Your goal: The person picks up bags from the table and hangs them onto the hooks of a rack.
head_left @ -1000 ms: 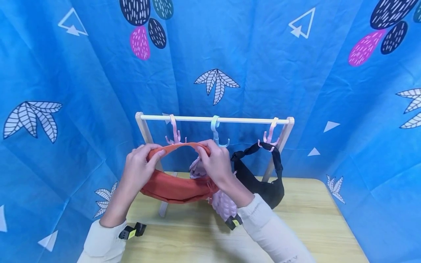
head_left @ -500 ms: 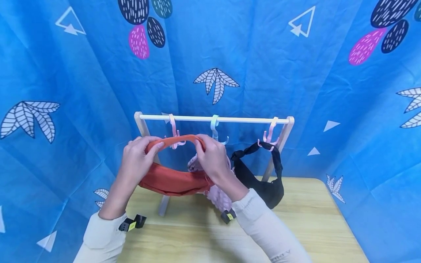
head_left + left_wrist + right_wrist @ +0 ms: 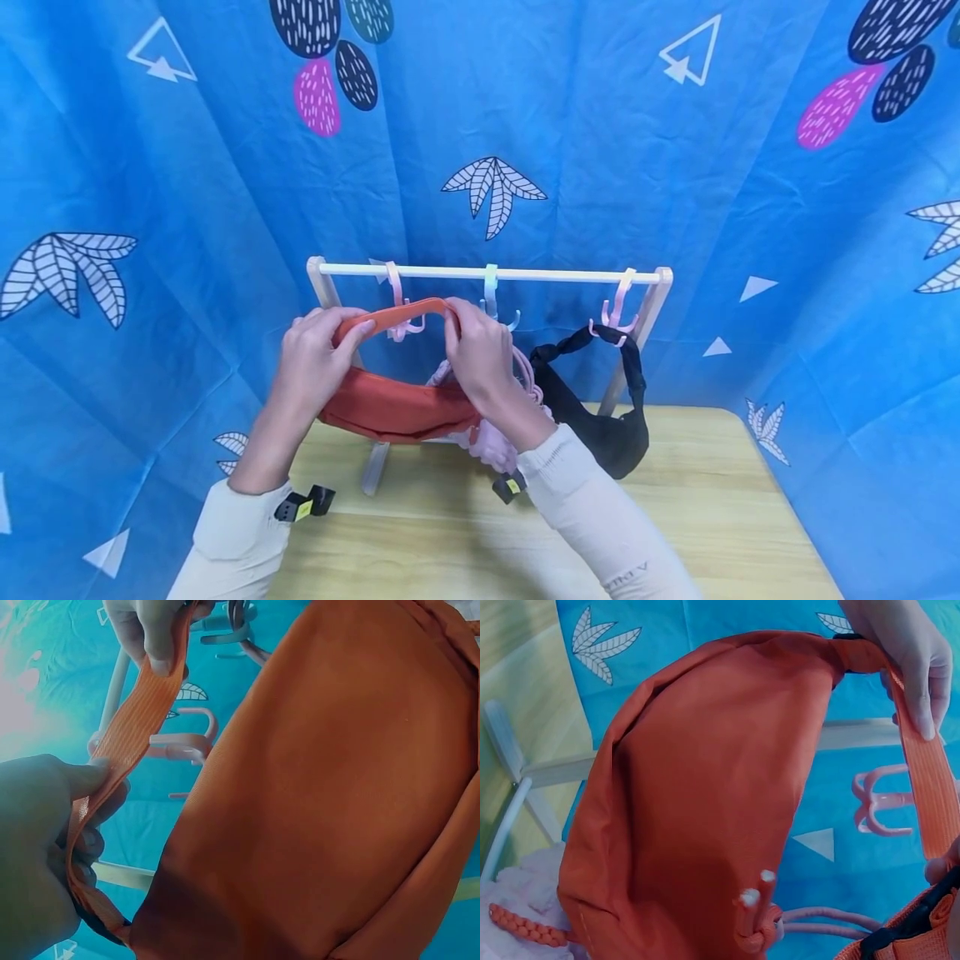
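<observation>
An orange shoulder bag (image 3: 401,407) hangs below both hands, its strap (image 3: 401,317) stretched between them in an arch. My left hand (image 3: 318,354) pinches the strap's left part between thumb and fingers. The right hand (image 3: 483,354) pinches it farther right. Behind the strap, the left pink hook (image 3: 395,283) shows through the loop in the head view; its prongs (image 3: 881,801) also appear beside the strap in the right wrist view. A braided orange cord (image 3: 529,926) dangles from the bag's end.
A white rod (image 3: 442,271) on wooden legs carries a blue hook (image 3: 491,287) mid-rod and another pink hook (image 3: 618,304) at right. A black bag (image 3: 600,425) hangs from the latter. A lilac bag (image 3: 491,446) is partly hidden behind my right arm.
Both hands have lifted the orange bag a little and shifted slightly left. Its strap has risen from below the left pink hook's prongs to overlap them.
</observation>
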`<state>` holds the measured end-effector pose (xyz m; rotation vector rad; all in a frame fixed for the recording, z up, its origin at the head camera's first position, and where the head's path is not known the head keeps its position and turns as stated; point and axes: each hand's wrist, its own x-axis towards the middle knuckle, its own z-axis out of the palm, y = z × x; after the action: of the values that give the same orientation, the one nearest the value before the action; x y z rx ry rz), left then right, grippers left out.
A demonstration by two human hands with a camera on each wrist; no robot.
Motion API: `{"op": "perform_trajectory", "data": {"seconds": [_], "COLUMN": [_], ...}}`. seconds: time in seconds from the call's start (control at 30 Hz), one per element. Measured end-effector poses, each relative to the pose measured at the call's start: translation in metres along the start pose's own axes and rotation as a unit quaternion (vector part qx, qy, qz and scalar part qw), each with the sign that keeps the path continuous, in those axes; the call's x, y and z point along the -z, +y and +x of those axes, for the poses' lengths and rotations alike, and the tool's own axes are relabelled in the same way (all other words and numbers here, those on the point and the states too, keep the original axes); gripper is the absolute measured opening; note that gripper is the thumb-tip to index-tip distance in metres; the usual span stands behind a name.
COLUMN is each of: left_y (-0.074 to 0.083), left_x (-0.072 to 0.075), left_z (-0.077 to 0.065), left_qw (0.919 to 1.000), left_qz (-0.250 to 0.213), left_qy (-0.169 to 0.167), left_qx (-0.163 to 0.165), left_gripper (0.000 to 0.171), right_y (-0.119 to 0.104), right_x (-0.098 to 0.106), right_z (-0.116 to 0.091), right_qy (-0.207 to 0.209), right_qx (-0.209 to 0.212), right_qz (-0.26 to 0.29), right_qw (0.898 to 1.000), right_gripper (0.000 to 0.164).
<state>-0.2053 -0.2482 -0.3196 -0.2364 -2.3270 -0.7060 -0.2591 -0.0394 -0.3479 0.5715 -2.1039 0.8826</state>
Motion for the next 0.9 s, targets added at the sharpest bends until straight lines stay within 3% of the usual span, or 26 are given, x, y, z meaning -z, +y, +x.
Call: {"op": "perform_trajectory", "data": {"seconds": [0.37, 0.9], "left_y": [-0.006, -0.014], "left_x": [-0.004, -0.007], "left_z": [0.000, -0.006], "left_qw": [0.9998, 0.9999], "left_qz": [0.001, 0.007], "left_qy": [0.010, 0.008], "left_qx": [-0.015, 0.007], "left_gripper": [0.025, 0.027], "right_y": [0.004, 0.003], "right_x": [-0.010, -0.012], "right_z": [0.004, 0.000], "right_qy": [0.013, -0.011], "right_qx": [0.016, 0.029], "right_qz": [-0.034, -0.047], "right_qw": [0.999, 0.998], "right_gripper": [0.021, 0.019]}}
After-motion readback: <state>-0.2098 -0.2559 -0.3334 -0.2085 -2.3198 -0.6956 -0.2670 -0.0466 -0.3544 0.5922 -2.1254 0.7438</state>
